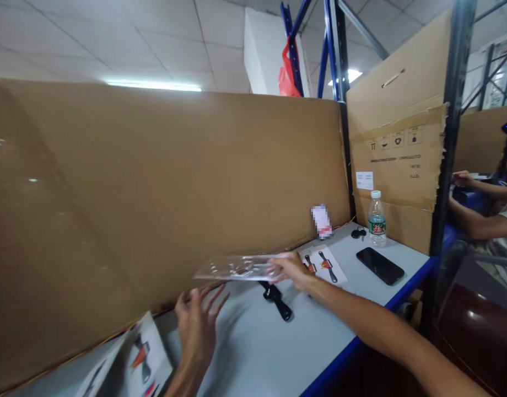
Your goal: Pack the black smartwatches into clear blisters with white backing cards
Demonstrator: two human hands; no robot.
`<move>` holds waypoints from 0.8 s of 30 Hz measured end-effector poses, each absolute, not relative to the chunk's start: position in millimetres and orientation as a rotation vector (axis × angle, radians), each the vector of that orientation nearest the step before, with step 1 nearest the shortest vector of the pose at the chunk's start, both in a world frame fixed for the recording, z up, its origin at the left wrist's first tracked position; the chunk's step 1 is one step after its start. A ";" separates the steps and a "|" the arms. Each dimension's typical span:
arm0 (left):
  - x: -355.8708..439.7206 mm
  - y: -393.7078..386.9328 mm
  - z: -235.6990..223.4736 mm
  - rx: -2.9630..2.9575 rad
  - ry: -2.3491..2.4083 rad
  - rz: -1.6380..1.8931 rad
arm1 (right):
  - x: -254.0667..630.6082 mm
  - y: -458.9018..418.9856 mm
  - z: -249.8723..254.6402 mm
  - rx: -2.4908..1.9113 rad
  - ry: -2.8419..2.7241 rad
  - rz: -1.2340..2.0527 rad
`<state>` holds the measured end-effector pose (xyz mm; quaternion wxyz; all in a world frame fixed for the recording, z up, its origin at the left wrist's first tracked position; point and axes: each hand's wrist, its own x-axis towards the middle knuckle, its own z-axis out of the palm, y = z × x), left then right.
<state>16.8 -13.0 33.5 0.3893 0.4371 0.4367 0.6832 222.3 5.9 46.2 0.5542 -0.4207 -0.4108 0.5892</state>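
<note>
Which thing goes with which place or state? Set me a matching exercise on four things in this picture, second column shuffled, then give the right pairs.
Column one:
1. Clear plastic piece
2. Black tool
3. Bottle
4. Left hand

Column two:
A. Standing upright near the keys
B. Holding nothing, fingers spread
C. Lying on the table, one end hidden from view
D. Held up in the right hand

Right pairs: 1-D, 2-C, 3-A, 4-B.
</note>
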 end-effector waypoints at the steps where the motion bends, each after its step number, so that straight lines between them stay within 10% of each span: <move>1: 19.0 -13.9 34.7 0.999 0.987 1.675 | 213.7 1.8 43.6 -0.986 -0.995 1.474; 11: 33.6 -25.9 43.4 0.624 0.863 1.418 | 181.0 -29.1 39.1 -0.878 -1.504 1.872; 24: 15.3 -6.9 23.0 0.643 0.716 1.357 | 332.3 -32.8 68.4 -2.304 -1.790 0.072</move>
